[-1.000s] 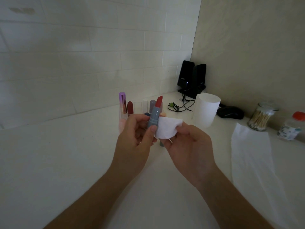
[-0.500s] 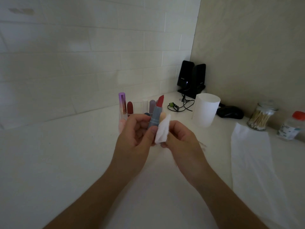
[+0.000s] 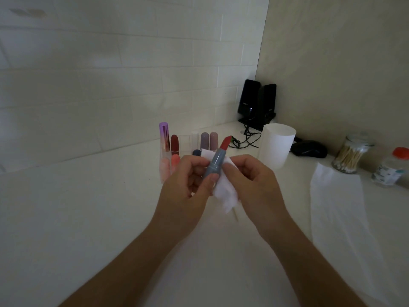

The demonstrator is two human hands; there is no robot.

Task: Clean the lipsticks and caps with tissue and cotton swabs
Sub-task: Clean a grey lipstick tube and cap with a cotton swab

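Note:
My left hand [image 3: 188,185] grips a grey-blue lipstick tube [image 3: 215,161] by its base; its red bullet [image 3: 225,142] points up and to the right. My right hand [image 3: 254,180] pinches a white tissue [image 3: 225,193] wrapped behind and against the tube's right side. A thin swab stick [image 3: 235,214] pokes out below the tissue. Behind my hands several more lipsticks and caps [image 3: 174,144] stand in a row on the white counter, some hidden by my fingers.
A white paper roll [image 3: 276,145] stands right of the lipsticks. A glass jar of cotton swabs [image 3: 350,155] and a red-capped bottle [image 3: 391,167] are at the far right. A long tissue sheet [image 3: 340,207] lies on the counter. Black speakers [image 3: 256,103], cables and a mouse [image 3: 309,149] sit in the corner.
My right hand brought the tissue from beside the tube to wrap around its side and back. The lipstick tilted further right. The camera view barely shifted.

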